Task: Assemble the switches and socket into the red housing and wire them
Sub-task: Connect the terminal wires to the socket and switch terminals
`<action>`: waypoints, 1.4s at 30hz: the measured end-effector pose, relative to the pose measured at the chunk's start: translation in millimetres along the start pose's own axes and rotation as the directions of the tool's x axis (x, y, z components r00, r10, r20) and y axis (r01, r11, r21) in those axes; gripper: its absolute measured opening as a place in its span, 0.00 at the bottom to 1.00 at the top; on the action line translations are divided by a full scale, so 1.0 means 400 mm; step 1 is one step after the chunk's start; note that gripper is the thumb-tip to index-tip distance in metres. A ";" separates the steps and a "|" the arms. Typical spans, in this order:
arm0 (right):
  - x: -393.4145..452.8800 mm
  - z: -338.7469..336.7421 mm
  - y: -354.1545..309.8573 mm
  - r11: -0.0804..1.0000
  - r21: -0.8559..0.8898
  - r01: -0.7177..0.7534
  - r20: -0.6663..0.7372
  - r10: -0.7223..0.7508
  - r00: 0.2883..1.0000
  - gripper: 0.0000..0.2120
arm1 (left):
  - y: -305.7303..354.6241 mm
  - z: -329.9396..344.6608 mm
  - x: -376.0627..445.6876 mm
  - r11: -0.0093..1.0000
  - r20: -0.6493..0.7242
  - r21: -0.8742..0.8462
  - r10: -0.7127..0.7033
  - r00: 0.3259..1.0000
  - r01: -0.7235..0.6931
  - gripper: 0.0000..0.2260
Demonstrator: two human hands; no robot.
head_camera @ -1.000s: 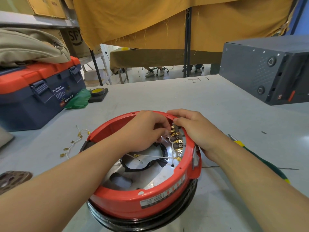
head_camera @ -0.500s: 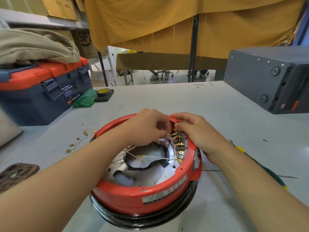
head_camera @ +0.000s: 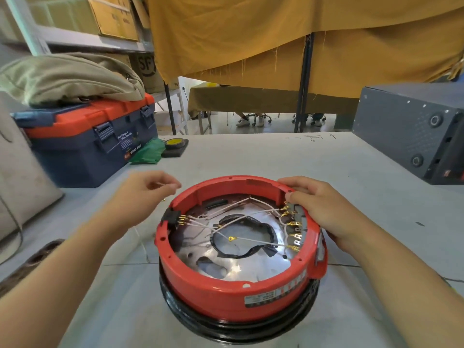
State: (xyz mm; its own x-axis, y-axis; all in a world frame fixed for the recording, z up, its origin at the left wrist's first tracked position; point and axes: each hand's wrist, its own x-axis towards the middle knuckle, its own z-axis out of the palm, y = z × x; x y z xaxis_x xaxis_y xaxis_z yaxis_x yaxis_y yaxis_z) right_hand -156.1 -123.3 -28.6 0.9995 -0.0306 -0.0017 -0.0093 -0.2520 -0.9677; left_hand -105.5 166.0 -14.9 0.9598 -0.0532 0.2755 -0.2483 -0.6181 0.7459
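The red housing (head_camera: 213, 285) stands on a black ring base (head_camera: 238, 327) in the middle of the table. Black switches with gold terminals (head_camera: 297, 222) line its right inner wall. A black socket (head_camera: 173, 217) sits in the left wall. Thin white wires (head_camera: 241, 213) cross the metal floor, one ending in a loose ring terminal (head_camera: 230, 238). My right hand (head_camera: 324, 209) grips the rim above the switches, thumb inside. My left hand (head_camera: 145, 194) is outside the housing to the left, blurred, thumb and forefinger pinching what looks like a thin white wire (head_camera: 162, 184).
A blue and orange toolbox (head_camera: 88, 146) with a beige bag on it stands at the far left. Green cloth (head_camera: 148, 153) and a yellow-topped tape (head_camera: 174, 143) lie beside it. A grey metal case (head_camera: 411, 136) fills the far right. A brown perforated disc (head_camera: 32, 262) lies near left.
My left hand has come out of the housing and moved left over the table. My right hand stays on the rim by the switches. The view has tilted up.
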 end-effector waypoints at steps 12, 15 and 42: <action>0.008 -0.018 0.004 0.999 -0.048 0.003 0.009 -0.003 1.000 0.15 | -0.144 -0.017 -0.054 0.988 0.177 0.143 0.031 0.984 -0.057 0.07; 0.011 -0.018 0.008 0.998 -0.064 0.014 0.006 -0.014 1.000 0.15 | -0.137 -0.012 -0.056 0.978 0.231 0.191 0.036 0.972 -0.082 0.03; 0.008 -0.014 0.008 0.999 -0.047 0.006 0.010 -0.005 1.000 0.15 | -0.118 0.004 -0.064 1.000 -0.063 -0.002 -0.020 0.998 0.020 0.11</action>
State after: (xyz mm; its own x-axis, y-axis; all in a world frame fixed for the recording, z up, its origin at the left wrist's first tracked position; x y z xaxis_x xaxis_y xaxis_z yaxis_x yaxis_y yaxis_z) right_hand -153.2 -129.7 -30.4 0.9998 -0.0200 0.0009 -0.0051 -0.2976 -0.9547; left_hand -118.3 195.4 -58.2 0.9543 0.0088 0.2987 -0.2298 -0.6172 0.7525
